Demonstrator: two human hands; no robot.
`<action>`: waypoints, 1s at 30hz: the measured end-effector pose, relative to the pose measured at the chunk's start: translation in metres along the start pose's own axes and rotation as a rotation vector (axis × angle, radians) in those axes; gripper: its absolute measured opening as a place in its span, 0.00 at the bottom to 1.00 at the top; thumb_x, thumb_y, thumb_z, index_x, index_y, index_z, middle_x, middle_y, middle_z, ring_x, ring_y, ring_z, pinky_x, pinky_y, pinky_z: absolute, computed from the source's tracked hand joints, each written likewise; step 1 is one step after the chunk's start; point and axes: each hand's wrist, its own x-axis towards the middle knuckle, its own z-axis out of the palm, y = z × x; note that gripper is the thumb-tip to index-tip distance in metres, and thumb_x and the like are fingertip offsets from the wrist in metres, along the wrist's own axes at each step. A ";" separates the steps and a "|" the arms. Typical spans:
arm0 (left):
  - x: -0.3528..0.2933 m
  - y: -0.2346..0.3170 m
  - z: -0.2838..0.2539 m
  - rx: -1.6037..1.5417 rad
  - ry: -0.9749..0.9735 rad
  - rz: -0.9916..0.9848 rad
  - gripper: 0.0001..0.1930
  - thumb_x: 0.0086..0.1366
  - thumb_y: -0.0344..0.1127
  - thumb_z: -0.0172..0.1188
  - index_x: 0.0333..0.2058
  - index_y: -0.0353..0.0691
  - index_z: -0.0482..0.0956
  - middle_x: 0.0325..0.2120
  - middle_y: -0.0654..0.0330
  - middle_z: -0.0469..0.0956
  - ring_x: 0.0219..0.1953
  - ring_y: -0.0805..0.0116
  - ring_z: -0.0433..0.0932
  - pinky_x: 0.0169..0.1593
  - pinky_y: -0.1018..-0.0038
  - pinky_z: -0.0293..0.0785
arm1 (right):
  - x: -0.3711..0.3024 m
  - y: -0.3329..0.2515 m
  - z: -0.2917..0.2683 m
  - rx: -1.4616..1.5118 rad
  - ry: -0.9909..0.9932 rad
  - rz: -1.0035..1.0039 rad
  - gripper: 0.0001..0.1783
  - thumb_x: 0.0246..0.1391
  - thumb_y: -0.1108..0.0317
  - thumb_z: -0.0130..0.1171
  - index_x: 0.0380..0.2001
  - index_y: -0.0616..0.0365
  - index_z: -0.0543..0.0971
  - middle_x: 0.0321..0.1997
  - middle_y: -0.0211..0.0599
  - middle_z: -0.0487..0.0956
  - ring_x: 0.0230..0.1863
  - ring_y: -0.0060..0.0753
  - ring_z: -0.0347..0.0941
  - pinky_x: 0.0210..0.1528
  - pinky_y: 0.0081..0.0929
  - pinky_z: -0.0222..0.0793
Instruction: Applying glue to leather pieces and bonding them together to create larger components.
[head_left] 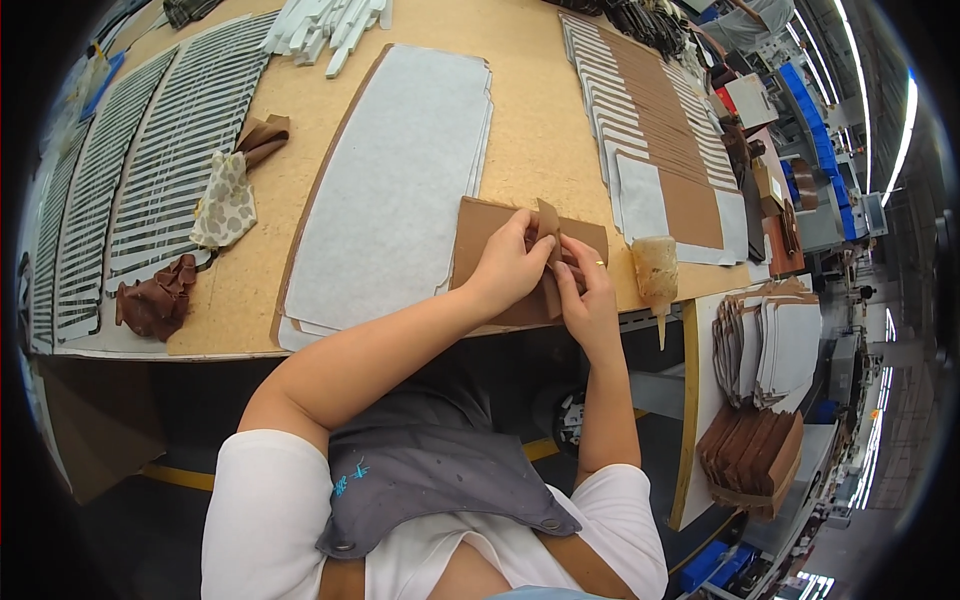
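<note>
Both my hands meet over a brown leather panel (478, 237) at the table's front edge. Between them stands a narrow brown leather strip (548, 222), its upper end sticking up past my fingers. My left hand (518, 258) pinches the strip from the left side. From the right, my right hand (584, 288), with a ring on one finger, closes on the same strip lower down. The fingertips partly hide where the strip meets the panel. Close to my right hand lies a glue bottle (656, 268), its thin nozzle reaching past the table edge.
Left of the panel lies a stack of pale-backed leather pieces (390, 180). Striped brown pieces (660, 130) are fanned out at right. Black-and-white striped panels (190, 140), a spotted cloth (224, 200) and a crumpled brown scrap (160, 300) lie at left. A side shelf (700, 400) holds stacked pieces.
</note>
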 end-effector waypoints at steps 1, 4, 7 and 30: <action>0.002 0.004 -0.004 0.002 0.006 0.000 0.11 0.63 0.30 0.53 0.40 0.29 0.69 0.34 0.51 0.77 0.37 0.64 0.77 0.41 0.72 0.72 | 0.000 0.002 0.000 0.004 -0.005 -0.002 0.16 0.58 0.71 0.52 0.48 0.64 0.72 0.47 0.47 0.75 0.47 0.43 0.74 0.48 0.31 0.69; 0.011 0.041 -0.026 -0.137 0.058 0.160 0.11 0.64 0.29 0.52 0.43 0.30 0.70 0.37 0.56 0.77 0.40 0.71 0.75 0.44 0.76 0.71 | -0.002 0.015 -0.006 -0.121 -0.024 0.013 0.16 0.58 0.69 0.51 0.48 0.64 0.73 0.48 0.48 0.75 0.47 0.44 0.73 0.50 0.32 0.68; 0.008 0.119 -0.060 -0.075 -0.006 0.257 0.12 0.64 0.28 0.53 0.46 0.32 0.70 0.39 0.60 0.77 0.41 0.77 0.74 0.46 0.80 0.70 | -0.006 0.014 -0.009 -0.366 -0.048 -0.182 0.15 0.59 0.67 0.51 0.47 0.64 0.74 0.49 0.48 0.75 0.48 0.45 0.73 0.51 0.33 0.67; -0.065 0.213 -0.175 0.405 0.272 0.480 0.14 0.64 0.29 0.55 0.47 0.31 0.70 0.35 0.57 0.79 0.34 0.79 0.75 0.39 0.80 0.72 | 0.083 -0.060 0.125 1.270 -0.215 0.359 0.12 0.57 0.68 0.57 0.42 0.63 0.74 0.38 0.32 0.78 0.41 0.23 0.74 0.47 0.21 0.68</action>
